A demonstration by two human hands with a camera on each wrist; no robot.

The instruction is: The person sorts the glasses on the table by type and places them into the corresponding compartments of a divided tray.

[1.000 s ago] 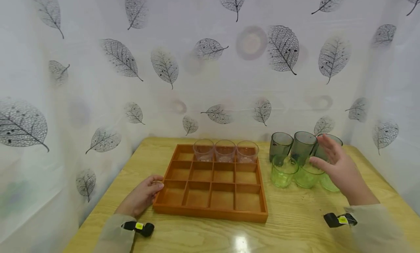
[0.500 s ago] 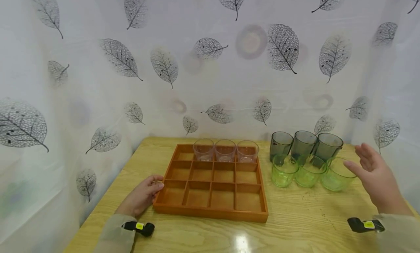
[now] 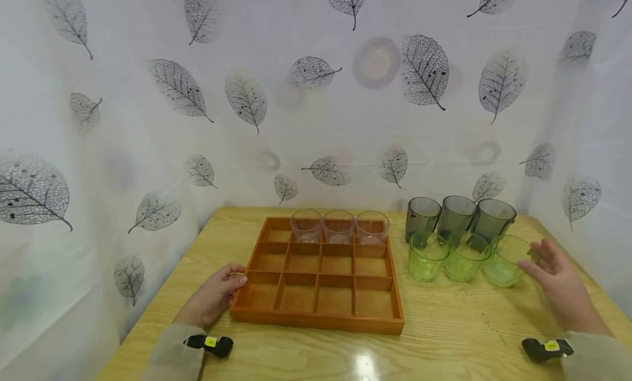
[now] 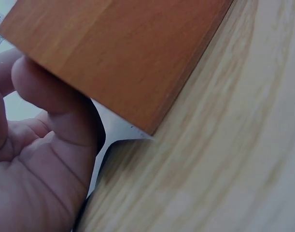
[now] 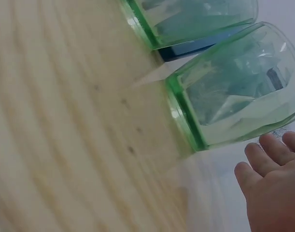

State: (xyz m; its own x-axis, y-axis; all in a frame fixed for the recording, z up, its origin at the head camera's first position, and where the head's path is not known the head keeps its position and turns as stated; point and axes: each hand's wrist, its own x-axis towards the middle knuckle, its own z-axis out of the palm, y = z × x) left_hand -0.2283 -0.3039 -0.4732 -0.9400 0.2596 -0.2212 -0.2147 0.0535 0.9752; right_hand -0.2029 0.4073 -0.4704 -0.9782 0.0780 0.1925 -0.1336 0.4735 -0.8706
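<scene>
Green glass (image 3: 506,264), the rightmost of three, stands upright on the desk (image 3: 444,337) toward the right side of the head view, its long axis running up and down, rim on top. My right hand (image 3: 568,290) is the nearer one by far: it sits just to the right of this glass in the frame, with thumb and fingers spread apart, nothing held between them, and the gap turned leftward to the glass's side. In the right wrist view my fingers show just below the glass, close to its wall; whether my thumb touches it I cannot tell. That sideways approach, level with an upright wall, is what I judge the coming move turns on, and the other two green glasses (image 3: 427,263) leave the right flank the freer side. The grey glasses (image 3: 423,220) stand behind, higher in the frame. My left hand (image 3: 212,296), well apart at the lower left, has its thumb and fingers curled on the left edge of the wooden tray (image 3: 316,320), whose top row carries three clear glasses (image 3: 338,233).
</scene>
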